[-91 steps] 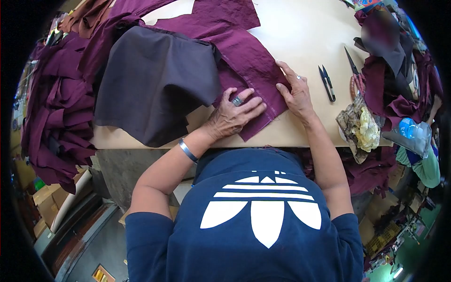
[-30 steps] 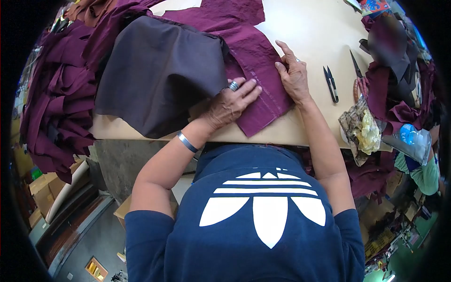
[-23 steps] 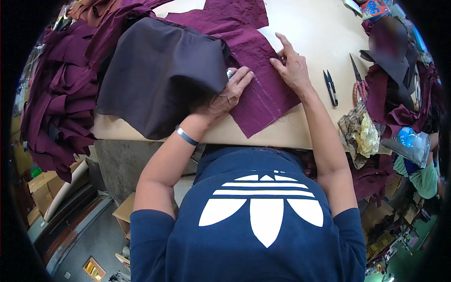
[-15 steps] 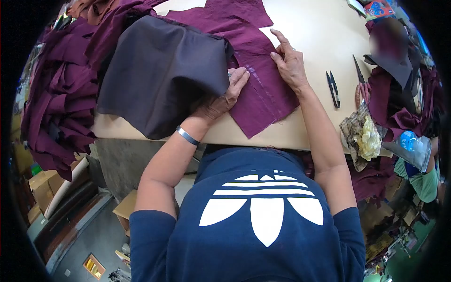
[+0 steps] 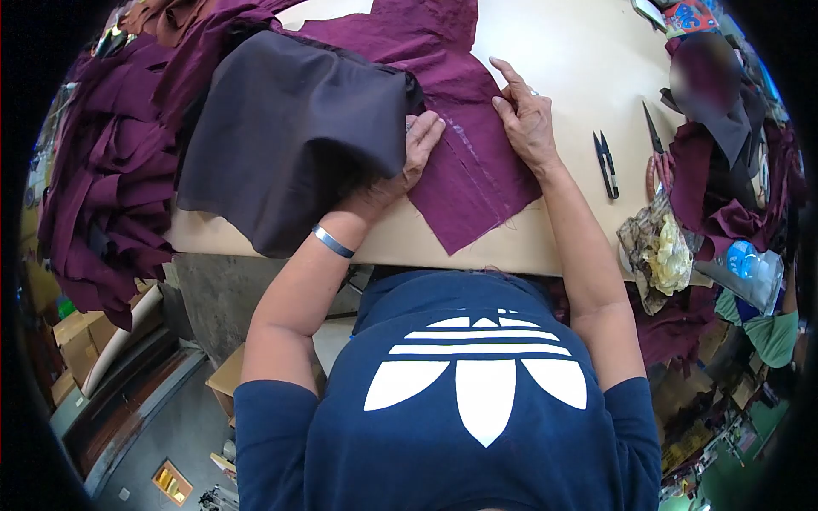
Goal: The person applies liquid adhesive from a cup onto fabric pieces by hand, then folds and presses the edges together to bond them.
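A maroon cloth [image 5: 477, 162] with a pale line of marks lies on the table [image 5: 545, 243], its pointed corner near the front edge. My left hand [image 5: 411, 153] rests at the cloth's left side, partly under the edge of a dark grey-brown cloth [image 5: 290, 136]. Its visible fingertips lie together on the maroon cloth, but what they grip, if anything, is hidden. At the right edge of the maroon cloth is my right hand [image 5: 524, 119], index finger stretched out and thumb apart, with nothing held.
Black thread snips [image 5: 606, 166] and scissors [image 5: 656, 140] lie to the right, beside a crumpled patterned cloth with a yellowish piece [image 5: 665, 247]. Maroon cloth strips [image 5: 106, 187] hang over the left end. A clear bag [image 5: 750, 272] and a person's green sleeve [image 5: 771, 336] are at the right.
My left hand has slid left, off the marked line and partly under the dark cloth. My right hand has moved up along the cloth's edge, its index finger now extended.
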`<state>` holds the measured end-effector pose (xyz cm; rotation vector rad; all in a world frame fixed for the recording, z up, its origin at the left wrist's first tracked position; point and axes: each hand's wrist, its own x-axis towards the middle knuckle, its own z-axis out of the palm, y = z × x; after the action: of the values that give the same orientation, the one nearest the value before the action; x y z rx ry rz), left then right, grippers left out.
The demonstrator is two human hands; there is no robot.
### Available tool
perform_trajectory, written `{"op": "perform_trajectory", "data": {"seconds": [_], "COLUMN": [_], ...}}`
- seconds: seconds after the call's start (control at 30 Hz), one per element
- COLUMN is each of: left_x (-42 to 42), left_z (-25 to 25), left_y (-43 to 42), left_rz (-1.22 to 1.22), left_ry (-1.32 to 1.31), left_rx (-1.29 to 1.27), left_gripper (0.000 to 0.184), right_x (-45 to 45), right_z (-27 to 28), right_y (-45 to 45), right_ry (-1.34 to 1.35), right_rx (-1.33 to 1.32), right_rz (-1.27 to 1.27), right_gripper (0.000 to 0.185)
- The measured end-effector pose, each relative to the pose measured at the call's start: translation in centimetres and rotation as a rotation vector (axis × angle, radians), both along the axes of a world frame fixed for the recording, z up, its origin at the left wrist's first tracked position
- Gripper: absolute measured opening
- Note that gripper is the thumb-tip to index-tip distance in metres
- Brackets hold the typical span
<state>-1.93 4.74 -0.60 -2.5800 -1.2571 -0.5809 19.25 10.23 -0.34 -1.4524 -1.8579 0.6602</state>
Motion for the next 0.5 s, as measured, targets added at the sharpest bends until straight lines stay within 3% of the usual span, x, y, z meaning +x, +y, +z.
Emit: {"op": "perform_trajectory", "data": {"seconds": [0.13,0.23,0.33,0.37,0.5], "left_x": [0.0,-0.4,-0.4,-0.3,-0.7], "left_z": [0.7,0.4,0.9,1.1,-1.6], "left_y": [-0.3,-0.1,-0.2,-0.3,0.2], "left_rz": [0.006,-0.039,-0.03,-0.017,-0.044], "left_ry": [0.028,-0.051,-0.028,0.009,-0.068], "left_rx": [-0.013,-0.1,-0.113,-0.103,-0.103], "left_gripper": [0.036,0.038,0.038,0.038,0.04], "right_x": [0.1,0.4,-1.1,-1.3,-2.0], "right_z": [-0.2,0.6,1.5,1.7,1.7], "right_y": [0.1,0.3,-1.0,-1.2,-1.8], "right_ry": [-0.004,-0.081,-0.358,-0.422,-0.522], "right_rx": [0.022,-0.141,0.448,0.316,0.24], "right_rz": [0.024,0.048,0.0,0.098,0.191], "right_gripper": [0.058,0.066,0.085,0.1,0.1]}}
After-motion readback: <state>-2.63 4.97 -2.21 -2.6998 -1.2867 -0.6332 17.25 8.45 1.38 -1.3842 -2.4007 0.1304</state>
